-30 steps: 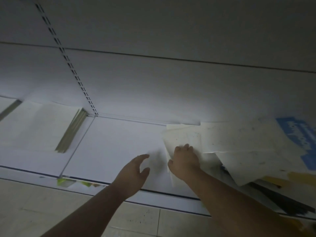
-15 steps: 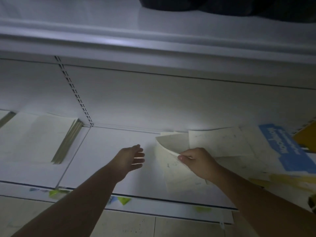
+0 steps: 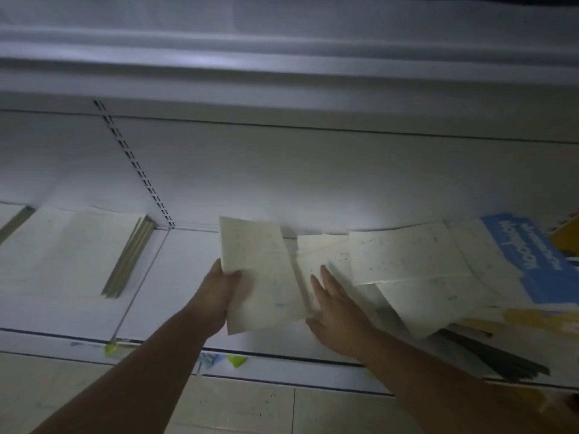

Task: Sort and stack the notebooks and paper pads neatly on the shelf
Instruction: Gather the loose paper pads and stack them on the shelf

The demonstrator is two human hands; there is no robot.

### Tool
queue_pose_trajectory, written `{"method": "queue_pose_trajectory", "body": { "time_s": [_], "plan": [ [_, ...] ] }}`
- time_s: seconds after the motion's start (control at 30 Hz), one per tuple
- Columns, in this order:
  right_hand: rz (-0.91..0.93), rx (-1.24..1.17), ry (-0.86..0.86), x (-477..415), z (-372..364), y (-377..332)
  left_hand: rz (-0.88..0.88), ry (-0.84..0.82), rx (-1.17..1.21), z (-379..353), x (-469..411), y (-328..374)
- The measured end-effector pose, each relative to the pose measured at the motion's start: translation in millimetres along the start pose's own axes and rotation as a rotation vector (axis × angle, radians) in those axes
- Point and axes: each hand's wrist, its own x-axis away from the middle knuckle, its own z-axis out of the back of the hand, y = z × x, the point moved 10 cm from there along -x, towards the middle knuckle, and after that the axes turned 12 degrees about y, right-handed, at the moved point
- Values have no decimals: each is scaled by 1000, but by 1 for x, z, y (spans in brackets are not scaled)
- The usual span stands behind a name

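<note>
The left hand (image 3: 219,289) pinches a thin pale pad (image 3: 260,270) by its left edge, above the shelf (image 3: 175,277). The right hand (image 3: 335,311), fingers straight, rests on the loose pile (image 3: 407,261) beside it. Held by one edge, the pad could sag and slip, and the pile could slide off.

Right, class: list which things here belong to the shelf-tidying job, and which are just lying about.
Job: pale notebook gripped by the left hand; right hand; loose pads; blue notebook; neat stack; shelf.
Just there: green tags; floor tiles; slotted upright.
</note>
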Motion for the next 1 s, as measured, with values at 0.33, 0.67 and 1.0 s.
{"method": "queue_pose_trajectory", "body": {
  "time_s": [0.33, 0.67, 1.0],
  "plan": [
    [-446, 209, 132, -41, -26, 24, -98, 47, -144, 55, 22, 6],
    [124, -136, 545, -14, 84, -39, -13, 29, -155, 41, 26, 20],
    [853, 155, 272, 37, 19, -104, 151, -27, -147, -4, 34, 2]
  ]
}}
